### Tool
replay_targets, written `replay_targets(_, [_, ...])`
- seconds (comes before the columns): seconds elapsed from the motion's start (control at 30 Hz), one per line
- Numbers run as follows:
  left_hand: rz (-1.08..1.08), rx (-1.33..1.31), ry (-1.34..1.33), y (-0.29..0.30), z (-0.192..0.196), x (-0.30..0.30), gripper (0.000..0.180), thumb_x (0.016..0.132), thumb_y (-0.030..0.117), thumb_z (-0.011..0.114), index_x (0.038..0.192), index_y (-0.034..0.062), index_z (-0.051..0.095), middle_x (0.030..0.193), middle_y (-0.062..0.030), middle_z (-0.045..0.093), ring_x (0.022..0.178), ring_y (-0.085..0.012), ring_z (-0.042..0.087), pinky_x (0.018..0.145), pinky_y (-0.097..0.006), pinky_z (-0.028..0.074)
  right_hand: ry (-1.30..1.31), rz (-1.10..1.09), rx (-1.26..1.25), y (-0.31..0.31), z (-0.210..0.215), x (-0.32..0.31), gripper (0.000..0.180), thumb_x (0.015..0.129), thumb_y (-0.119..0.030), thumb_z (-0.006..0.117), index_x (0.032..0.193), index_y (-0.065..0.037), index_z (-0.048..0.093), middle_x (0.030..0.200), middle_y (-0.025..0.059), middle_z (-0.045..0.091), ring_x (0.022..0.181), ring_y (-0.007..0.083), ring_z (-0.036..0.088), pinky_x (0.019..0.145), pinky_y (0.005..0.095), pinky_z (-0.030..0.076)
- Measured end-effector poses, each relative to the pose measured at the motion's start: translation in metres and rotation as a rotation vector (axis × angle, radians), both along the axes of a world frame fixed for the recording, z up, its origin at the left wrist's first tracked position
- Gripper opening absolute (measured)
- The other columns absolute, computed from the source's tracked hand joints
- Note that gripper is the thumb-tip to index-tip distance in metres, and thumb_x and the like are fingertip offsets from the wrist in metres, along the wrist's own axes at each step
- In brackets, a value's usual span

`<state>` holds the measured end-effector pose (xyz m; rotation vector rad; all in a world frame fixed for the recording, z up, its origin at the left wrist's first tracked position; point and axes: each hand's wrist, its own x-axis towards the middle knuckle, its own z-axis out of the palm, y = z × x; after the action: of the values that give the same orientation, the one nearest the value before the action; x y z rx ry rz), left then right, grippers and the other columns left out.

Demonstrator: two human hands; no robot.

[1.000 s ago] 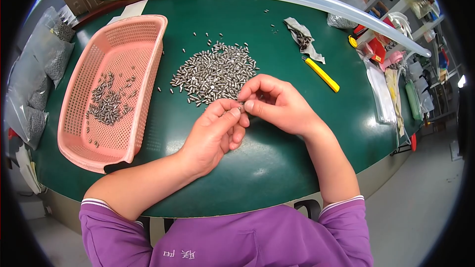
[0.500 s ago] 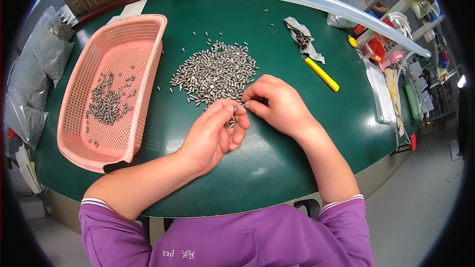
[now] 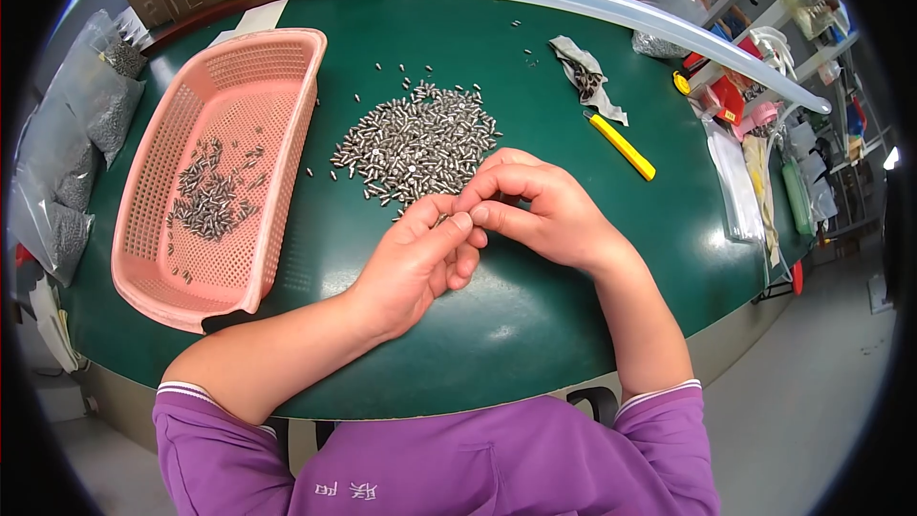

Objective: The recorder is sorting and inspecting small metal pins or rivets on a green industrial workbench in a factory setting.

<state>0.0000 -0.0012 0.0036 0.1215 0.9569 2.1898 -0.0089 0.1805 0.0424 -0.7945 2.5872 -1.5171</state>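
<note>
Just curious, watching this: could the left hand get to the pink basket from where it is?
Probably yes. The left hand rests on the green table, and the pink basket lies open-topped to its left, with only bare table between them.

A loose heap of small metal pins [image 3: 417, 141], short, silvery and cylindrical, lies spread on the green worktop [image 3: 535, 86], with a few strays scattered round its edge. The heap's near edge sits just beside the fingertips [image 3: 465, 220]. Whether a pin is pinched between them is too small to tell.
</note>
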Motion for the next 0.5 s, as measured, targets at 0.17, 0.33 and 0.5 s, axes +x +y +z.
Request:
replay_targets(0.17, [-0.009, -0.002, 0.023, 0.000, -0.002, -0.001, 0.017, 0.094, 0.020, 0.046, 0.105, 0.0071, 0.044, 0.085, -0.0042, 0.053, 0.065, -0.0103, 0.047, 0.056, -0.023, 0.037, 0.034, -0.081, 0.002, -0.002, -0.002, -0.002, 0.009, 0.082, -0.006, 0.063, 0.090, -0.004, 0.065, 0.083, 0.0036, 0.059, 0.080, 0.0150, 0.055, 0.070, 0.0269, 0.046])
replay_targets(0.33, [-0.008, 0.033, -0.014, -0.001, -0.002, -0.001, 0.016, 0.096, 0.023, 0.042, 0.099, 0.0086, 0.048, 0.084, -0.0049, 0.052, 0.063, -0.0120, 0.045, 0.055, -0.024, 0.035, 0.162, -0.253, 0.213, 0.002, -0.011, -0.005, 0.011, 0.079, -0.004, 0.063, 0.090, -0.005, 0.064, 0.082, 0.0059, 0.057, 0.078, 0.0164, 0.057, 0.068, 0.0275, 0.047])
replay_targets(0.5, [0.002, 0.035, -0.028, -0.003, -0.002, -0.001, 0.019, 0.096, 0.023, 0.037, 0.099, 0.0076, 0.048, 0.084, -0.0065, 0.052, 0.063, -0.0140, 0.045, 0.056, -0.025, 0.035, 0.100, -0.239, 0.315, 0.003, -0.011, -0.005, 0.010, 0.076, -0.005, 0.064, 0.086, -0.005, 0.063, 0.083, 0.0060, 0.056, 0.076, 0.0175, 0.058, 0.067, 0.0289, 0.048])
